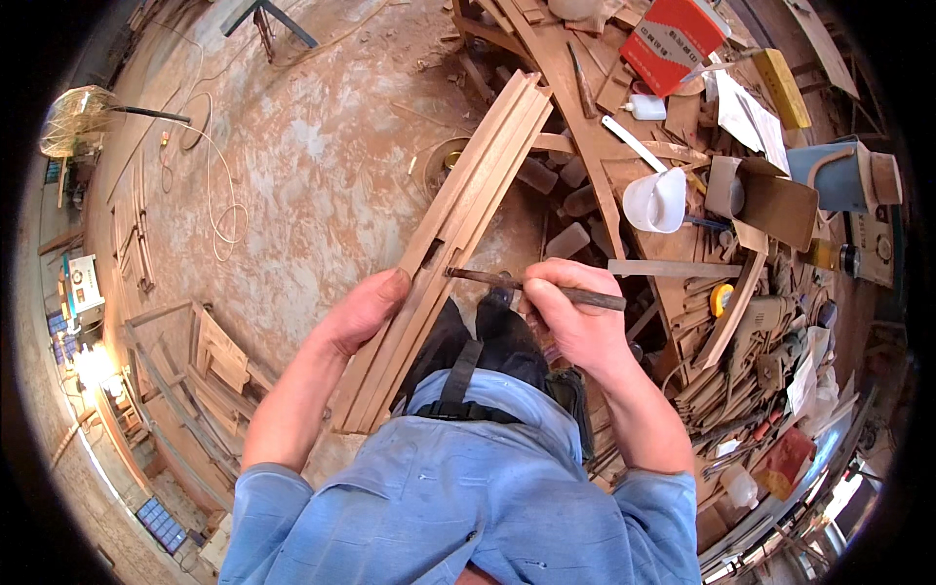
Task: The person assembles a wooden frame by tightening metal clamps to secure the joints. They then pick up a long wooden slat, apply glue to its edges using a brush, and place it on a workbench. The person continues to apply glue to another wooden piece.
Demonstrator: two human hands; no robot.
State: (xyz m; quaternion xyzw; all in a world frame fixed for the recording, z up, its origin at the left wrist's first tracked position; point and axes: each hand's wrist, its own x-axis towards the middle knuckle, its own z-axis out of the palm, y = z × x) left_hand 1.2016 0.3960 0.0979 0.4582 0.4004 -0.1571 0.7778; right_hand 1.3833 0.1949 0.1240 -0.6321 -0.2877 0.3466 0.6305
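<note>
Several long grooved wooden strips [492,161] lie side by side, slanting from my waist up toward the bench. My left hand [369,312] is closed around their left edge, thumb on top. My right hand [580,317] pinches a slim dark chisel-like tool [478,278], held nearly level. Its tip touches or hovers just over the wood beside a small cut slot; I cannot tell which. Another dark slot [432,253] shows in the left strip, a little above my left thumb. The fingers of my left hand under the wood are hidden.
On the cluttered bench to the right are a white plastic scoop [655,200], a red box [675,44], an open cardboard box [765,200], a yellow tape measure [721,299] and wood scraps. A wooden frame [219,351] and a bright lamp [96,366] stand at left. A cable [232,210] crosses the floor.
</note>
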